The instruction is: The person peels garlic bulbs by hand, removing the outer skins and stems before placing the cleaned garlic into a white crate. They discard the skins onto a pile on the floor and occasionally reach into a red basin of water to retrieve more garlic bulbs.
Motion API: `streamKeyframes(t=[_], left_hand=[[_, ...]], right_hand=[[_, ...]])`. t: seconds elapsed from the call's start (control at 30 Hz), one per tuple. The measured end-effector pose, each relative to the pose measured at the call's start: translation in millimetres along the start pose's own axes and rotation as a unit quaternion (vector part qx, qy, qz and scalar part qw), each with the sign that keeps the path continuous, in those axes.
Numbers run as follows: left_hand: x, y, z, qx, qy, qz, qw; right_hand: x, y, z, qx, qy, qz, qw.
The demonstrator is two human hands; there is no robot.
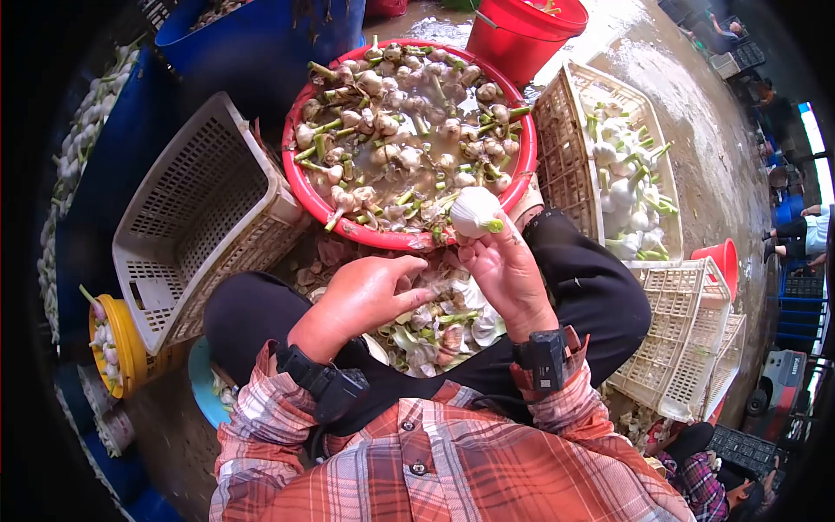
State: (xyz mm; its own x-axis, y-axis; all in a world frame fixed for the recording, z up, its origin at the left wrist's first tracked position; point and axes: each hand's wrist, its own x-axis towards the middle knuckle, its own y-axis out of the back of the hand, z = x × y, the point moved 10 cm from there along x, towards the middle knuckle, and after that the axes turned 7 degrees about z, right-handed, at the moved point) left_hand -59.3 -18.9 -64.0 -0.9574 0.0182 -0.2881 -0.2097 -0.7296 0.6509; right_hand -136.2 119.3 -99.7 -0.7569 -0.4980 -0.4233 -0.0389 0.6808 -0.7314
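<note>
A clean white garlic bulb with a short green stem is held up in my right hand, over the near rim of the red basin. My left hand is beside it, above my lap, its fingers apart and nothing visible between them. Muddy water and many unpeeled garlic bulbs with cut stems fill the basin. Below my hands, between my legs, lies a heap of peeled garlic skins and stem pieces.
An empty grey crate leans at the left, near a yellow bucket. On the right are a crate of cleaned garlic, stacked crates and a red bucket. Another person sits at the lower right.
</note>
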Motion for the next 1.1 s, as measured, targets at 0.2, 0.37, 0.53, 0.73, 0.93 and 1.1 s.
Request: streamKeyframes(t=[0.2, 0.37, 0.53, 0.73, 0.93, 1.1], left_hand=[[28.2, 11.5, 20.9, -0.462, -0.085, 0.128, 0.874], [23.0, 29.2, -2.0, -0.642, 0.003, 0.132, 0.755], [25.9, 31.0, -10.1, -0.418, -0.053, 0.239, 0.875], [25.5, 19.9, 16.3, -0.368, -0.062, 0.202, 0.906], [27.5, 33.6, 23.4, -0.326, -0.104, 0.229, 0.911], [29.7, 34.9, 24.0, -0.336, -0.087, 0.196, 0.917]], right_hand=[[-13.6, -16.9, -11.4, -0.257, 0.126, 0.026, 0.958], [-2.4, 9.7, -0.8, -0.514, 0.048, -0.053, 0.855], [-27.2, -24.0, -49.2, -0.704, 0.241, 0.042, 0.666], [-24.5, -54.6, -56.0, -0.524, 0.304, -0.007, 0.796], [-9.3, -44.9, -68.4, -0.538, 0.272, 0.018, 0.798], [22.8, -14.5, -187.5, -0.317, 0.376, 0.180, 0.852]])
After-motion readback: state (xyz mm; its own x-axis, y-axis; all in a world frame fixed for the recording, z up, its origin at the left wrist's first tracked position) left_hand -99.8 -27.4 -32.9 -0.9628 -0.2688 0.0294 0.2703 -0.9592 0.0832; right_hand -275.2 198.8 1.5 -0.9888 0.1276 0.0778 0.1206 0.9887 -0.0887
